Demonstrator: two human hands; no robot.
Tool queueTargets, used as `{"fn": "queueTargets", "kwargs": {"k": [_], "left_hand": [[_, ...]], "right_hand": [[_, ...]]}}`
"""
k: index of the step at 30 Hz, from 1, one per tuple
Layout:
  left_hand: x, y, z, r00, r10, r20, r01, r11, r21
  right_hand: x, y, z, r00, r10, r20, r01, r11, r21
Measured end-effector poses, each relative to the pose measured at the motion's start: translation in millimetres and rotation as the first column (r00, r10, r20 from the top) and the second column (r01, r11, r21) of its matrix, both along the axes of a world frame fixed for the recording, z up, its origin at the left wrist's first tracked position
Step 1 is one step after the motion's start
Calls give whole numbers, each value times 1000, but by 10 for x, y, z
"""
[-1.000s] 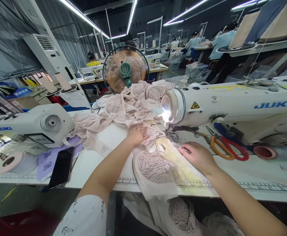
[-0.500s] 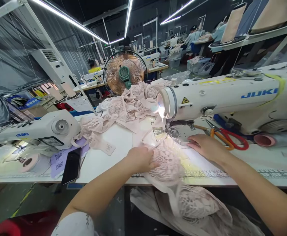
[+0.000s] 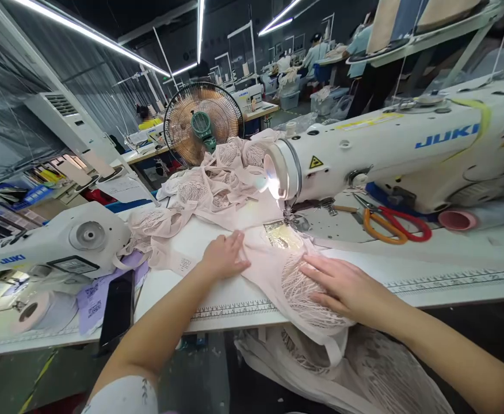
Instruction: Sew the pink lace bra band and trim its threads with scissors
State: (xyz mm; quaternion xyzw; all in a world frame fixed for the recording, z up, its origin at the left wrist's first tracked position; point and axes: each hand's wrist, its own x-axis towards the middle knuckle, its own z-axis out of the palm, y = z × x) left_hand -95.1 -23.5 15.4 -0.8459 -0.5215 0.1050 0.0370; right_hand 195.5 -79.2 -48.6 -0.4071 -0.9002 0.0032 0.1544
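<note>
A pale pink lace bra (image 3: pixel 308 293) lies across the table's front edge, part of it hanging down. My left hand (image 3: pixel 226 257) rests at the fabric band on its left, fingers stretched and thumb apart. Over the lace cup lies my right hand (image 3: pixel 336 284), its fingers extended flat. Just beyond both hands is the sewing machine (image 3: pixel 355 161), its lamp lit above the needle area and the shiny metal plate (image 3: pixel 280 233). The fabric runs close to that plate; whether it is under the presser foot I cannot tell.
Behind the work lies a heap of similar bras (image 3: pixel 217 184). Orange-and-red-handled scissors (image 3: pixel 392 224) and a pink-ended roll (image 3: pixel 459 218) sit right. Leftward are a phone (image 3: pixel 118 305), a thread cone (image 3: pixel 47 310) and a second sewing machine (image 3: pixel 79 241). A fan (image 3: pixel 202 123) stands behind.
My right hand has moved left and down from beside the needle area onto the lace cup. My left hand has shifted left and forward, off the cup. The view has turned slightly.
</note>
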Motion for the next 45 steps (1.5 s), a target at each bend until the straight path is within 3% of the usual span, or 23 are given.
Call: {"fn": "queueTargets", "kwargs": {"k": [5,8,11,14,18,22,25,29,32,36,38,41,42,43,45], "left_hand": [[-37,-498,111,993,97,-65,-106,983,-151],[5,-497,233,995,76,-58,-85,981,-177],[116,-239,364,1000,14,-24,-16,993,-115],[315,158,405,994,-42,101,42,999,2],[629,670,213,941,-8,337,28,998,-54],[812,940,-72,907,88,412,-60,995,-82],[750,1006,-140,865,186,466,-176,982,-65],[375,1020,-18,767,301,568,-324,944,-62],[20,903,88,652,374,659,-390,911,-131],[-336,455,107,460,497,736,-426,851,-308],[-433,165,103,264,544,797,-377,818,-434],[-456,-157,131,-184,562,806,-195,783,-590],[-434,-202,140,-289,558,778,-145,778,-612],[-404,-209,145,-339,554,761,-123,776,-619],[-339,-125,134,-336,528,780,-130,794,-593]], "right_hand": [[130,-15,15,999,53,8,-53,999,-9],[71,21,139,999,48,-11,-48,999,1],[-115,56,243,997,-40,-65,44,997,64],[-351,65,231,997,-27,-74,34,995,99],[-516,50,112,999,38,-2,-38,999,32],[-494,41,110,999,41,7,-40,993,-107],[-437,55,176,998,57,-20,-60,978,-199],[-289,110,244,986,144,-88,-163,947,-278],[-170,159,275,969,196,-148,-233,924,-303],[-101,164,306,955,215,-205,-265,927,-264],[-88,139,307,954,215,-210,-259,942,-214],[-84,112,295,955,231,-188,-259,955,-143],[-98,114,293,955,236,-178,-259,958,-123],[-127,120,295,957,239,-164,-257,961,-103],[-236,138,308,974,198,-112,-206,977,-62]]}}
